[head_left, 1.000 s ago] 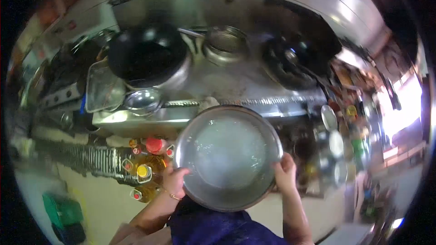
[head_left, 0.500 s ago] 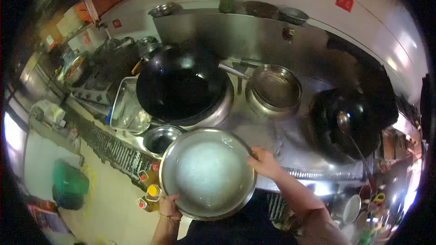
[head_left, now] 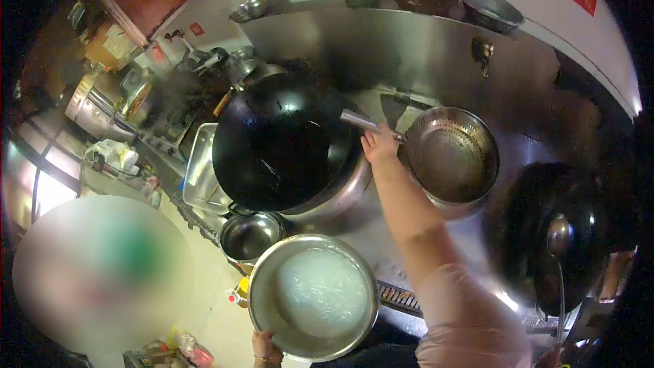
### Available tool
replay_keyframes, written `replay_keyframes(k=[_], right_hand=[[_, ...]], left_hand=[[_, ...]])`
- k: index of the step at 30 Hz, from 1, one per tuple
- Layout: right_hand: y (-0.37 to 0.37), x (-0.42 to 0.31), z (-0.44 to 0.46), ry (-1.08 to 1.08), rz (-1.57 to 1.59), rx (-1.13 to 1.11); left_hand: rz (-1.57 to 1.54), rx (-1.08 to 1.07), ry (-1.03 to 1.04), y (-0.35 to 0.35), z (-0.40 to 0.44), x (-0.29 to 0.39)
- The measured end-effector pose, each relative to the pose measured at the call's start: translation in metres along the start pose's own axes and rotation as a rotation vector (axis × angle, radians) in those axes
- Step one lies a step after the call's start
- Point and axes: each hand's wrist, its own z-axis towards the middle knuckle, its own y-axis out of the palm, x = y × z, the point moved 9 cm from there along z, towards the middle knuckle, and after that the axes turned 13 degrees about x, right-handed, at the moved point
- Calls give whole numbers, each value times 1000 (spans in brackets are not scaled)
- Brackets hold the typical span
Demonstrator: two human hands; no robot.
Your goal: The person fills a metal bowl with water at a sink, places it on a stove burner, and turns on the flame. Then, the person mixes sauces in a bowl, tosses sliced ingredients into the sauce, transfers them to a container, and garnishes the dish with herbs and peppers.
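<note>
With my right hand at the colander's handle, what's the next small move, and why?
Probably settle the right hand firmly around the handle of the colander: it is right there, and the left hand is on the rim of the basin of cloudy liquid, so the right seems free for it.

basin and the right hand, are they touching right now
Apart: the head view shows the right hand up by the strainer handle, with counter visible between it and the basin.
</note>
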Motion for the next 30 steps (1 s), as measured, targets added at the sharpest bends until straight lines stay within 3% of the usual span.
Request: replay_keyframes(k=[2,3,5,7,9,10,13,14,16,17,18,19,20,23,24,26,29,30], right_hand=[[-4,4,20,-84,-68,-53],[-24,7,4,-20,-15,149],[-65,15,11,-83,-17,85],[-125,5,-38,-137,-27,315],[-165,-14,-61,-117,68,25],[-197,-39,-74,-213,-110,74],[-276,-134,-101,-608,-717,292],[-300,-177,-113,-907,-769,408],[-307,-234,-188,-1282,-984,747],[-300,-251,-249,-1329,-1156,980],[-311,-271,-276,-1618,-1225,1044],[-313,-289,-312,-1500,-1260,1050],[-312,-296,-353,-1631,-1256,915],[-367,-314,-394,-1589,-1201,597],[-363,-286,-428,-1355,-1178,470],[-390,-238,-443,-1162,-1248,352],[-494,-167,-393,-845,-1621,56],[-504,-146,-386,-627,-1489,64]], left_hand=[[6,-2,-59,-3,4,-7],[12,-48,-86,-9,24,-19],[47,-146,-105,-8,40,-31],[103,-253,-74,-3,47,-34],[-81,-188,-34,11,26,-20],[-176,-155,-21,13,18,-16],[-1,-166,-96,7,48,-41],[-67,-261,-70,15,37,-29],[-221,-461,-14,46,6,4],[-155,-441,44,44,27,-2],[-88,-418,100,42,47,-7],[-127,-426,38,57,1,21],[-165,-431,-23,64,-27,37],[-52,-641,-19,88,-9,40],[-96,-644,-76,94,-15,42],[-163,-635,-191,104,-30,48],[-174,-713,-108,127,-42,64],[-186,-783,-80,137,-68,83]])
